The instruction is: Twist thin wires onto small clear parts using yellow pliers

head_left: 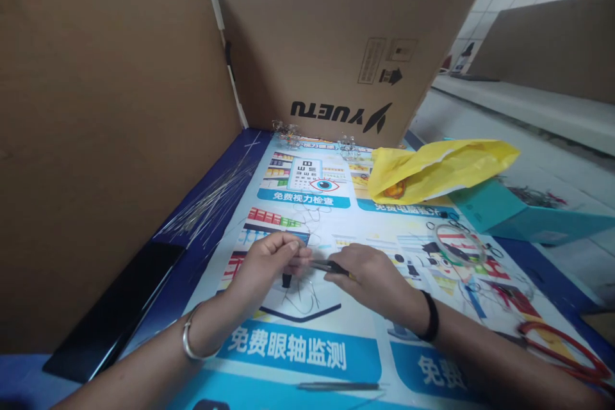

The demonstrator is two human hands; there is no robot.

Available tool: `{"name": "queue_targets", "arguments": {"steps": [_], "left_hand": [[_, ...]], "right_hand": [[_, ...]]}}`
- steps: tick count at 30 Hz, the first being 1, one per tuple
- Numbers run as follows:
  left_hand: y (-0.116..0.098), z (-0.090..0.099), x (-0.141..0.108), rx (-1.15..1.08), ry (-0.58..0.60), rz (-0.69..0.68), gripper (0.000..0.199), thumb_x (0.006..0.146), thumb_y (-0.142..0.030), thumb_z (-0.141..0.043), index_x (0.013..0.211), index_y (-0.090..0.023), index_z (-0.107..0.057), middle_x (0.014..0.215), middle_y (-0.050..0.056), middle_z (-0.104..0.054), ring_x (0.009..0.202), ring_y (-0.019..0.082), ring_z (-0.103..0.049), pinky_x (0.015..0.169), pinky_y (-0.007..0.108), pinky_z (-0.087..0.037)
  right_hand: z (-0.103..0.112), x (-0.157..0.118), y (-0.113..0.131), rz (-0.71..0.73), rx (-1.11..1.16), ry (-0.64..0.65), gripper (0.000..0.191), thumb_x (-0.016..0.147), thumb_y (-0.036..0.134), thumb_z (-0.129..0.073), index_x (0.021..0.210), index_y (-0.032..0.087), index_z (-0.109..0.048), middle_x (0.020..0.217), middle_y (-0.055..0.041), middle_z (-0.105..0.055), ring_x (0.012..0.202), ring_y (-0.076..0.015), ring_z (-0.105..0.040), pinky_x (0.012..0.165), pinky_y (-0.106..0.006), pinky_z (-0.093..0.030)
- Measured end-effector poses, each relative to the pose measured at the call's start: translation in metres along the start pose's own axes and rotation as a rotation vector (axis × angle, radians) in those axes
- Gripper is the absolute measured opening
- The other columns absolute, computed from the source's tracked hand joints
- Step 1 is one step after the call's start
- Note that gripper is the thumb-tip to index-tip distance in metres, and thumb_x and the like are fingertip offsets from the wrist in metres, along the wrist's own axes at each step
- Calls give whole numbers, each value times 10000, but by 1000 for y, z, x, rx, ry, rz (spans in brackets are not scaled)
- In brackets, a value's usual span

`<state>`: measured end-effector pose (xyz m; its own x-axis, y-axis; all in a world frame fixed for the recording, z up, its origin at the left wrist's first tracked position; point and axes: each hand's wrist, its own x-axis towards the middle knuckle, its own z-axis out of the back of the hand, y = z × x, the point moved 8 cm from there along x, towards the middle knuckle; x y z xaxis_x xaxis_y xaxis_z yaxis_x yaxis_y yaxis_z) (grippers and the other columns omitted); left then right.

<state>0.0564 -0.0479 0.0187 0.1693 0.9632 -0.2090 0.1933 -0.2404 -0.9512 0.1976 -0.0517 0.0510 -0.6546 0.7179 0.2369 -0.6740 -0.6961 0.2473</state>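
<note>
My left hand is closed in a pinch, with thin bent wire hanging in loops below its fingertips. My right hand is wrapped around dark-handled pliers, whose slim jaws point left and meet the wire at the left fingertips. The exact grip of the jaws is hidden by the fingers. Just beyond the hands, another loose wire shape lies on the printed poster sheet. A slim grey metal tool lies nearer to me.
Straight wires lie left, beyond a black glossy panel. Cardboard walls stand behind and left. To the right are a yellow bag, a teal box, a wire coil and a red-handled tool. Bent wire pieces sit at the back.
</note>
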Motion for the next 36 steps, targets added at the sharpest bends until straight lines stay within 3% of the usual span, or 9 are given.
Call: {"name": "queue_targets", "arguments": {"steps": [3,5,9,16,23,36], "left_hand": [[2,3,-2,-116,-69,17,154,793,-303,-594,790,-150,-570,851,79,-696,781,185,-663,660,281,-512],[4,2,-4,-205,-87,33,168,783,-313,-607,785,-150,-567,864,86,-689,827,206,-658,695,297,-510],[12,-4,-11,-372,-118,96,161,762,-291,-632,785,-149,-559,862,91,-684,867,232,-652,781,343,-492],[11,-21,-19,-504,-87,60,82,786,-215,-596,750,-151,-559,829,58,-661,843,178,-631,843,320,-440],[8,-25,-23,-500,-117,45,114,777,-178,-578,669,-153,-551,712,17,-603,725,121,-571,742,257,-434],[4,-24,-25,-495,-170,10,104,781,-153,-535,679,-153,-555,722,38,-609,739,150,-565,802,309,-413]], "right_hand": [[17,-6,10,97,-193,-266,191,857,285,-498,902,148,-624,743,-61,-617,722,-178,-516,670,-302,-356],[21,-11,23,211,-327,-320,180,853,221,-490,946,132,-616,722,-58,-603,684,-179,-486,639,-320,-336],[24,-16,45,370,-507,-314,214,848,136,-469,1013,98,-600,710,-54,-591,658,-176,-459,611,-341,-313],[23,-15,60,445,-591,-336,245,857,139,-452,1051,85,-592,783,-72,-609,666,-178,-457,605,-356,-314],[17,-13,61,454,-606,-332,274,862,144,-461,1110,80,-558,801,-68,-613,665,-167,-460,599,-349,-315],[14,-13,60,460,-609,-325,263,856,145,-477,1096,77,-562,799,-63,-616,670,-169,-462,598,-349,-313]]}}
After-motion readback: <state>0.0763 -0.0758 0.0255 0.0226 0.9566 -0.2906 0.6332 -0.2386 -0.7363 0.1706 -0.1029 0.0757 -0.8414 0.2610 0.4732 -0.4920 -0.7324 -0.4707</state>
